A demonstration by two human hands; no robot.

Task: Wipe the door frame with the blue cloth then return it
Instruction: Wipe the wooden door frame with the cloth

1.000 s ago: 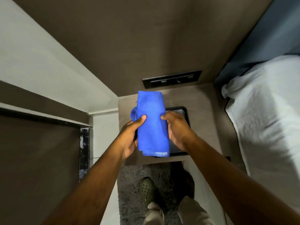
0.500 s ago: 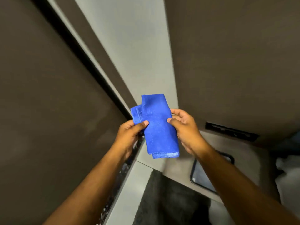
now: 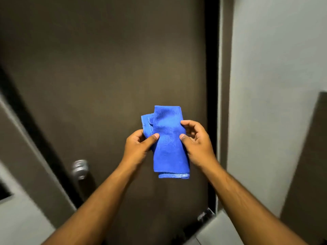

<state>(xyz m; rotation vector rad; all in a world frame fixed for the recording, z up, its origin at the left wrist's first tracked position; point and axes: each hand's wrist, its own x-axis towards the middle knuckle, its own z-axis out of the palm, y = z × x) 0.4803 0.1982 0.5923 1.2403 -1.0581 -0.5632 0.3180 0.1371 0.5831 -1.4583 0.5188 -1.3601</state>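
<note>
A folded blue cloth (image 3: 168, 147) hangs upright between both hands at the centre of the view. My left hand (image 3: 139, 147) pinches its left edge with the thumb on the front. On the cloth's right edge my right hand (image 3: 196, 144) grips with thumb in front and fingers curled behind. Behind the cloth stands a dark brown door (image 3: 106, 76). The door frame (image 3: 221, 85) runs as a vertical dark and grey strip just right of my right hand.
A round metal door knob (image 3: 80, 168) sticks out at the door's lower left. A pale wall (image 3: 274, 68) fills the right side, with a dark panel (image 3: 307, 165) at the far right. A second grey frame strip (image 3: 26, 138) slants down the left.
The view has swung left, from the bedside table and bed to face the door. Both hands have kept their hold on the cloth in front of me throughout.
</note>
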